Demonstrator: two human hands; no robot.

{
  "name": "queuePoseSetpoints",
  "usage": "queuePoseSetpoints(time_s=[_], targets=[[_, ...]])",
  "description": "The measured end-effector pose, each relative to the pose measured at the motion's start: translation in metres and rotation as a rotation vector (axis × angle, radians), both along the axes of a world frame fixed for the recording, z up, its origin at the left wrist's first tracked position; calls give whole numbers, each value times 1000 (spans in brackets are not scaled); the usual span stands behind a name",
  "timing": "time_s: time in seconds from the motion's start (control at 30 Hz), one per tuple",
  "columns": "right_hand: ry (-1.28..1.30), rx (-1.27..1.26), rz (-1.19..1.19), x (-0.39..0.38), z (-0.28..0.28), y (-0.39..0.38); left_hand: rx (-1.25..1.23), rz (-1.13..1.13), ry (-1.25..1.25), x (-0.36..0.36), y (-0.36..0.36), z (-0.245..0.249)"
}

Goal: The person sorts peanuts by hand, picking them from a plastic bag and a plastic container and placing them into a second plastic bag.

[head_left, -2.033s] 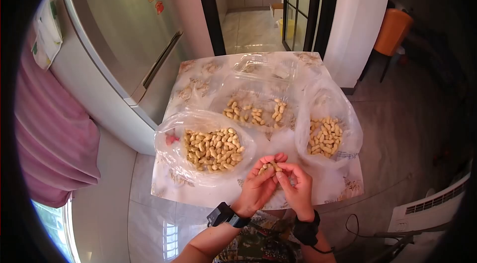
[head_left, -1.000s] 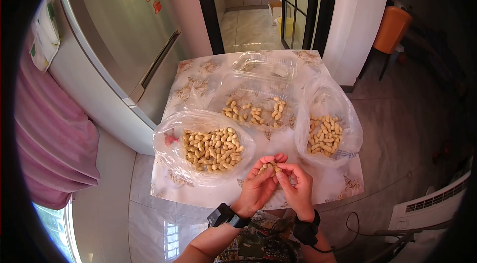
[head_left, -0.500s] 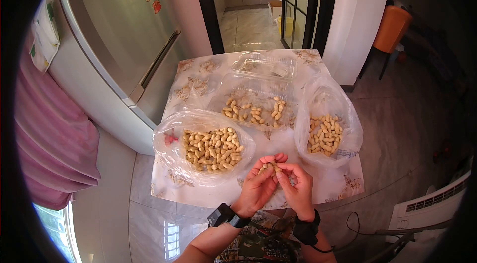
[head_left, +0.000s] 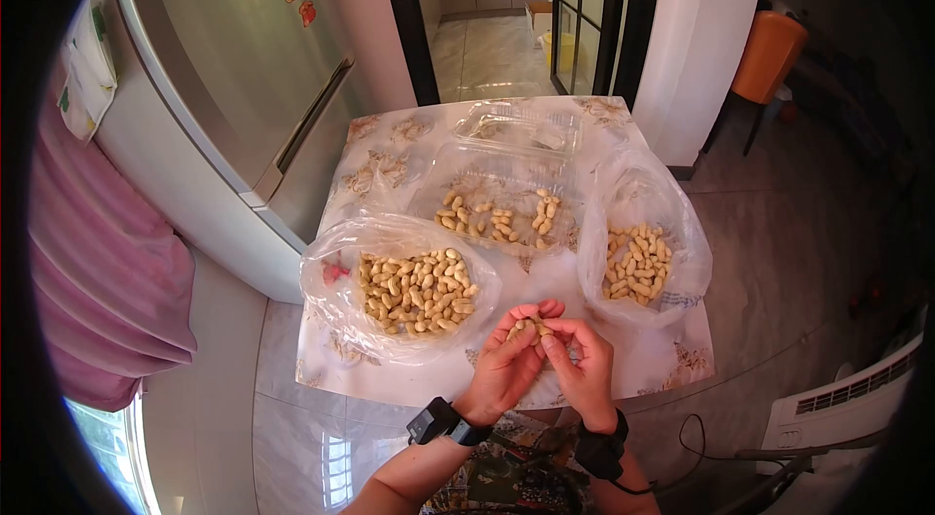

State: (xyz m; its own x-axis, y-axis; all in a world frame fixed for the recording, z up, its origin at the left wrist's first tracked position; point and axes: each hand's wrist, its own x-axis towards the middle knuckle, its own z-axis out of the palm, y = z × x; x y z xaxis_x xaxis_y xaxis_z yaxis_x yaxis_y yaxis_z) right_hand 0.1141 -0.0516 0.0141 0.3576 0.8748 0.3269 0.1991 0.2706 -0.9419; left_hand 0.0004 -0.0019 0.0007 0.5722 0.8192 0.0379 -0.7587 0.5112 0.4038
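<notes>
Near the front edge of the table, my left hand [head_left: 504, 368] and my right hand [head_left: 581, 364] meet with fingers closed around a peanut [head_left: 529, 329], partly hidden by the fingertips. To their left lies an open plastic bag [head_left: 326, 296] holding many peanuts [head_left: 414, 291]. On the right, another open bag [head_left: 694, 257] holds a smaller heap of peanuts [head_left: 637, 264]. Between and behind the bags sits a clear plastic tray [head_left: 429, 189] with several peanuts [head_left: 499, 221] in separate groups.
A clear lid or container [head_left: 521, 128] lies at the back of the patterned table [head_left: 390, 374]. A refrigerator [head_left: 219, 48] stands at the left, an orange bin-like object [head_left: 769, 55] at the back right. A white slatted appliance [head_left: 838, 398] is at the lower right.
</notes>
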Motion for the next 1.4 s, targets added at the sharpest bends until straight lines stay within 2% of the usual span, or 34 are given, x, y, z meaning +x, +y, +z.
queuePoseSetpoints(time_s=[1.4], targets=[[4, 26, -14, 0, 1, 1, -66, -25, -59, 0, 4, 1]])
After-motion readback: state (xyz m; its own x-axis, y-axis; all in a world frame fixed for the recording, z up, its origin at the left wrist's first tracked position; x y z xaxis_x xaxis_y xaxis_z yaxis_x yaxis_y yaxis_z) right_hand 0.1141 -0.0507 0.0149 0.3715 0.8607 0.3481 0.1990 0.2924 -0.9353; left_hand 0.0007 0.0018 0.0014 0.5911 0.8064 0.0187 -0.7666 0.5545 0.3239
